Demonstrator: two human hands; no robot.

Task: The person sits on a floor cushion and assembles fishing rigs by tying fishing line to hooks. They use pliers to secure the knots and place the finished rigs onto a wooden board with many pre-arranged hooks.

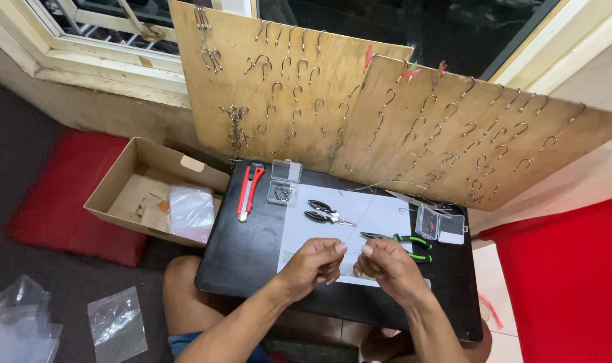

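Note:
My left hand and my right hand are held close together over a white sheet of paper on a small black table. Both pinch something very thin between thumb and forefinger, apparently a fine line; the item is too small to make out. Green-handled pliers lie just beyond my right hand. Small black-handled pliers lie on the sheet farther back.
A red utility knife and small clear plastic boxes sit on the table. Two plywood boards hung with several fish hooks lean behind. An open cardboard box stands left, red cushions on both sides.

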